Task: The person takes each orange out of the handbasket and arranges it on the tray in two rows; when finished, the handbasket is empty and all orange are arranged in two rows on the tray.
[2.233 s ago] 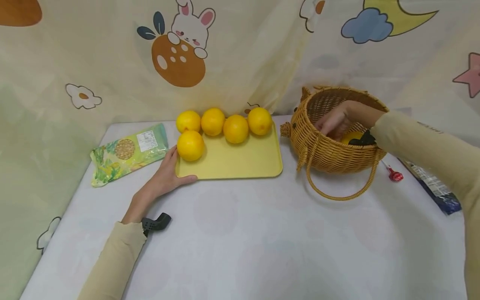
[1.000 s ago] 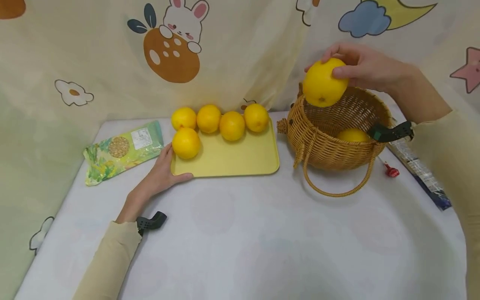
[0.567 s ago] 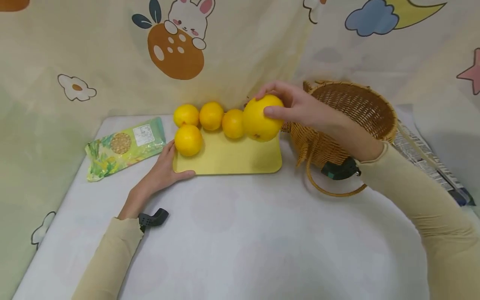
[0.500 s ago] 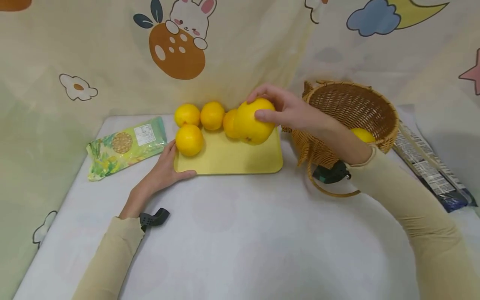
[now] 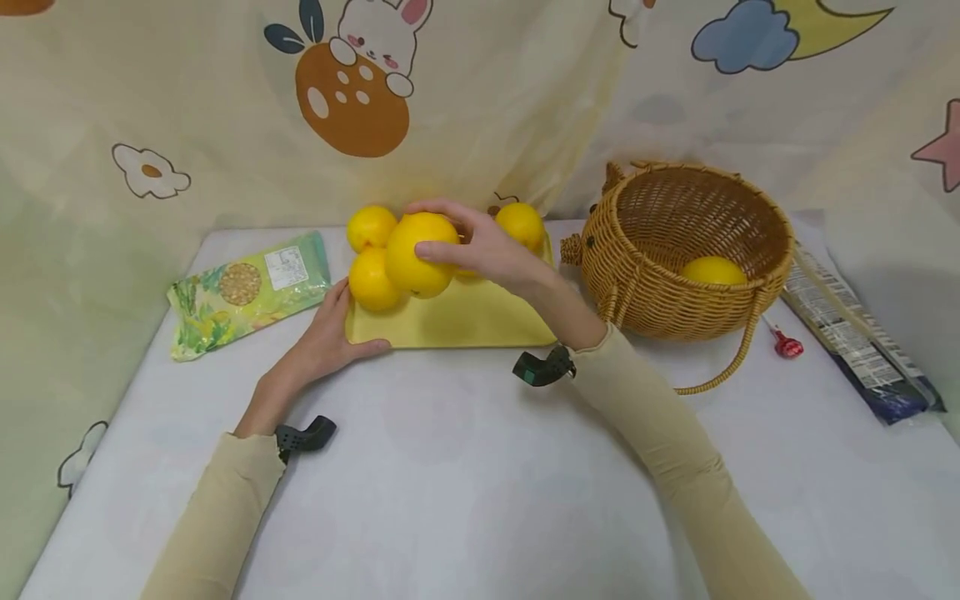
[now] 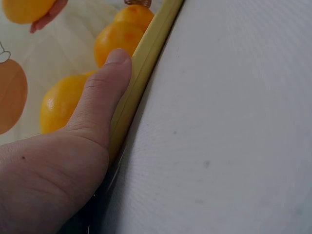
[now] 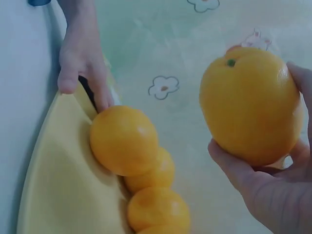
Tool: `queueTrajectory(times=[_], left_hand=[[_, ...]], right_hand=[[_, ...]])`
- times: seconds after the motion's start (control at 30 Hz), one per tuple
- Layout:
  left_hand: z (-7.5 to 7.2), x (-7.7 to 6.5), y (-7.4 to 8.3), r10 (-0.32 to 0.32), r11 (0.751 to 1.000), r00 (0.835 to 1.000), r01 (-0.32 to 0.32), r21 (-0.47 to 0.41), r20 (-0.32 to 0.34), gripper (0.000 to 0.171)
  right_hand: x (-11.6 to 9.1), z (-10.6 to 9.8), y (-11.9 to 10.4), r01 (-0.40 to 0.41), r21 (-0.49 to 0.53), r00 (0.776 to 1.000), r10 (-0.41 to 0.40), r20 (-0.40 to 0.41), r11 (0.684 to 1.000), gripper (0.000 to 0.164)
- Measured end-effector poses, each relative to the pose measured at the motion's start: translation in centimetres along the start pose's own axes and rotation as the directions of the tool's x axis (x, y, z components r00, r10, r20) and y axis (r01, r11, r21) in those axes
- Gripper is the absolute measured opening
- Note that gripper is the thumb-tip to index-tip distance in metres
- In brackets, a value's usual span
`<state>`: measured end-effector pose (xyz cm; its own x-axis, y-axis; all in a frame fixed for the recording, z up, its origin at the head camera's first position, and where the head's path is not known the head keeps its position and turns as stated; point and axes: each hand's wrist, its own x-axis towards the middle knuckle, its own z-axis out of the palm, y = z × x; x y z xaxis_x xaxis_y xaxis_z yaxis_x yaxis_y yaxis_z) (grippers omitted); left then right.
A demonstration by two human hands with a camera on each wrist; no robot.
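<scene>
My right hand point(image 5: 491, 248) grips an orange point(image 5: 420, 258) above the yellow tray point(image 5: 480, 321); in the right wrist view this held orange point(image 7: 251, 107) appears apart from the others. Several oranges line the tray's back and left, among them a front-left orange point(image 5: 372, 282) and a back-right orange point(image 5: 519, 225); the held orange and right hand partly hide those between. My left hand point(image 5: 318, 337) holds the tray's near left corner, thumb along the front rim and fingers at the left side. In the left wrist view that thumb point(image 6: 100, 95) lies against the rim.
A pig-shaped wicker basket point(image 5: 671, 312) stands right of the tray, with an orange point(image 5: 712, 270) inside and its handle hanging forward. Beside it lie a red lollipop point(image 5: 787, 345) and a dark-blue packet point(image 5: 873, 358). A green food packet point(image 5: 251, 292) lies left of the tray.
My right hand has taken an orange out of the basket, lifted it over the rim and carried it left over the tray. The left hand has stayed at the tray corner.
</scene>
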<state>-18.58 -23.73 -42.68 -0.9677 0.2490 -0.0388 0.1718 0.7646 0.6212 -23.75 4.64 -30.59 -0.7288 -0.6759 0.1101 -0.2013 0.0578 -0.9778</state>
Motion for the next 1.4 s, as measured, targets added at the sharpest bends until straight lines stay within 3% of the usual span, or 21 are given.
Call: queueTrajectory(times=[0.13,0.33,0.63,1.07,1.17,1.4], left_hand=[[0.3,-0.1,0.1,0.005,1.000,1.000,-0.005,-0.007,0.006,0.116],[0.7,-0.1,0.1,-0.016,1.000,1.000,0.016,0.003,0.016,0.116],[0.1,-0.4,0.0,-0.019,1.000,1.000,0.019,0.008,0.015,0.117],[-0.2,-0.4,0.1,-0.015,1.000,1.000,0.014,0.007,0.025,0.117],[-0.2,-0.4,0.1,-0.015,1.000,1.000,0.015,0.006,0.025,0.117],[-0.2,-0.2,0.1,-0.013,1.000,1.000,0.013,-0.001,0.021,0.116]], right_hand=[[1.3,0.2,1.7,-0.108,0.109,0.989,0.118,-0.092,0.988,0.048],[1.9,-0.8,3.8,-0.215,0.317,0.955,0.267,-0.131,0.924,0.040],[2.2,-0.2,4.5,-0.267,0.328,0.934,0.327,-0.145,0.906,0.049],[2.1,1.3,4.2,-0.275,0.352,0.939,0.328,-0.099,0.895,0.051],[2.1,1.5,4.2,-0.274,0.412,0.944,0.325,-0.057,0.869,0.051],[2.0,1.4,4.0,-0.305,0.595,0.944,0.319,0.086,0.744,0.043]])
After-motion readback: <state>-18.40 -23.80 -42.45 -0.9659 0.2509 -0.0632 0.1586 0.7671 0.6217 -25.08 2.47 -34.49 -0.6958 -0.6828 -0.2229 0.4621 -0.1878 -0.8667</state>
